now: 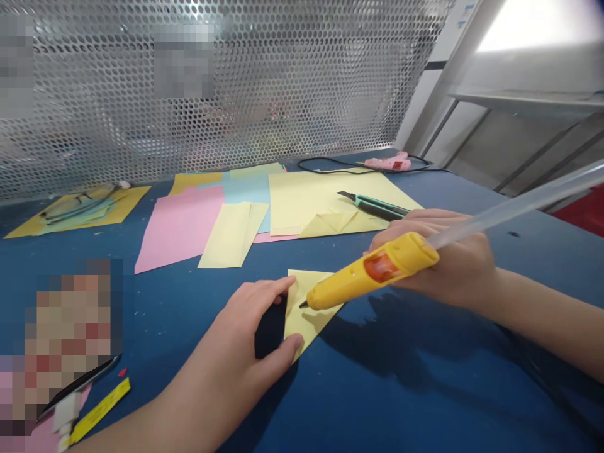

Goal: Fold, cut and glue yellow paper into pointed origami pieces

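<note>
- Key relation: nozzle vs paper. Dark nozzle tip [304, 304] sits over the mid-left of the folded yellow paper [306, 324]; can't tell if touching or just above.
- Paper: flat on blue table [189, 302], betw. the hands, approx. triangular; L edge runs away from wearer, slanted edge goes from near corner up to far R.
- L hand [231, 346]: nearer one, touching. Grip wide, thumb & forefinger parted in a C, tips on paper's near & far L corners; can't tell if pinching or only pressing.
- R hand [457, 270]: R of paper, apart from it. Grip closed round yellow glue gun [349, 277]; handle mostly hidden.
- Gun's long axis: slants from tip at lower L up to R; clear glue stick [509, 204] pokes out the rear along approx. same line.
- Behind R hand, close by: green-black cutter [380, 207], on pale yellow sheet [302, 195].
- Further L: folded pale strip [229, 236], partly over pink sheet [184, 220].
</note>
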